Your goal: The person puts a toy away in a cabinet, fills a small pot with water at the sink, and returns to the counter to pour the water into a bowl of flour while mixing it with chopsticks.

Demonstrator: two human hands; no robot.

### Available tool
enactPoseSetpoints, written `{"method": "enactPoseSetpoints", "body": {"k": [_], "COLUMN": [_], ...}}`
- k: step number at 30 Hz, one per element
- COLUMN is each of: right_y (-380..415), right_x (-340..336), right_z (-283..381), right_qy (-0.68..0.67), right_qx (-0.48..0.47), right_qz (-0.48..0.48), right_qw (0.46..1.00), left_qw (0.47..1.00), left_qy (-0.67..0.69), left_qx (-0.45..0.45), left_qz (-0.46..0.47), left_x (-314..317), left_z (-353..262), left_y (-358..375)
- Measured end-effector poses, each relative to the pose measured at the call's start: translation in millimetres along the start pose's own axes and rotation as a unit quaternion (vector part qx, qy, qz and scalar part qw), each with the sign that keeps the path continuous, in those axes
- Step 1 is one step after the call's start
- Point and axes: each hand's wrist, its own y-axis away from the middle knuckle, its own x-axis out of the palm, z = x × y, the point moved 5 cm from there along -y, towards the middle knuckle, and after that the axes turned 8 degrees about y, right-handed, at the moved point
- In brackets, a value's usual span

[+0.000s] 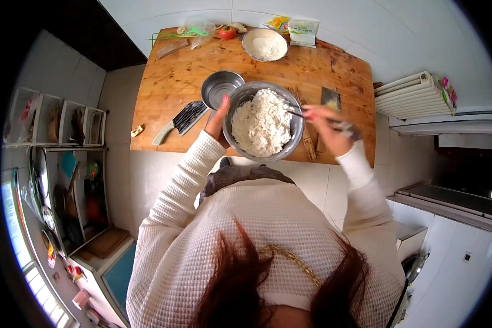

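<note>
A grey metal mixing bowl (299,131) full of clumpy white flour dough (262,123) is at the table's near edge. My left hand (217,123) grips its left side, thumb up along the rim and fingers mostly hidden beneath. My right hand (329,128) is closed around a thin dark utensil (295,113), whose tip reaches into the flour; motion blur hides its exact kind. Just behind the bowl, on the left, stands a smaller metal bowl (222,85), with some clear liquid apparently inside. A cleaver (183,118) with a pale handle lies left of my left hand.
At the back of the wooden table (164,85) are a white bowl of flour (265,45), a tomato (227,33), a plastic bag (199,30) and a white packet (303,33). A dark flat piece (331,98) lies right. A radiator (413,95) is beyond the right edge.
</note>
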Motion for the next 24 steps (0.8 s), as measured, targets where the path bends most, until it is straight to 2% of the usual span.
{"method": "enactPoseSetpoints", "body": {"k": [1,2,3,6,8,10,13,15,16,17,19,22,23,24], "right_y": [3,13,26,23,24,18,10,7,8,14,32,44,38,33], "right_x": [17,38,55,62,61,53,19,3,-2,-1,15,42,47,51], "right_z": [20,23,19,73,71,34,-10,8,20,23,37,56,70,71], "right_qy": [0.124,0.136,0.146,0.116,0.099,0.032,-0.083,-0.049,0.107,0.108,0.212,0.171,0.182,0.131], "right_qx": [-0.11,-0.135,-0.109,-0.119,-0.11,-0.042,0.156,0.152,0.077,0.077,-0.032,-0.062,-0.067,-0.081], "right_qz": [0.045,0.076,0.136,0.131,0.122,0.08,-0.013,-0.035,0.0,0.002,0.069,0.092,0.114,0.109], "right_qw": [0.985,0.979,0.974,0.977,0.981,0.995,0.984,0.986,0.991,0.991,0.974,0.979,0.974,0.982], "left_qw": [1.0,0.999,0.999,0.999,0.999,0.999,0.999,0.998,0.998,0.997,0.996,0.996,0.997,0.998], "left_qy": [0.009,0.033,0.032,0.039,0.04,0.027,0.009,0.029,0.031,0.044,0.057,0.072,0.067,0.061], "left_qx": [0.011,-0.002,-0.002,0.022,0.024,0.024,0.03,0.038,0.038,0.05,0.063,0.05,0.022,-0.006], "left_qz": [0.0,0.015,0.016,0.016,0.013,0.001,-0.013,-0.028,-0.028,-0.033,-0.04,-0.027,-0.02,-0.01], "left_x": [1,0,0,1,3,-1,-4,-8,-7,-6,-5,-5,-4,-4], "left_z": [0,4,5,3,1,0,-1,-2,-2,-3,-4,-4,0,4], "left_y": [0,-4,-7,-7,-6,-5,-2,-2,-1,0,1,-3,-4,-6]}}
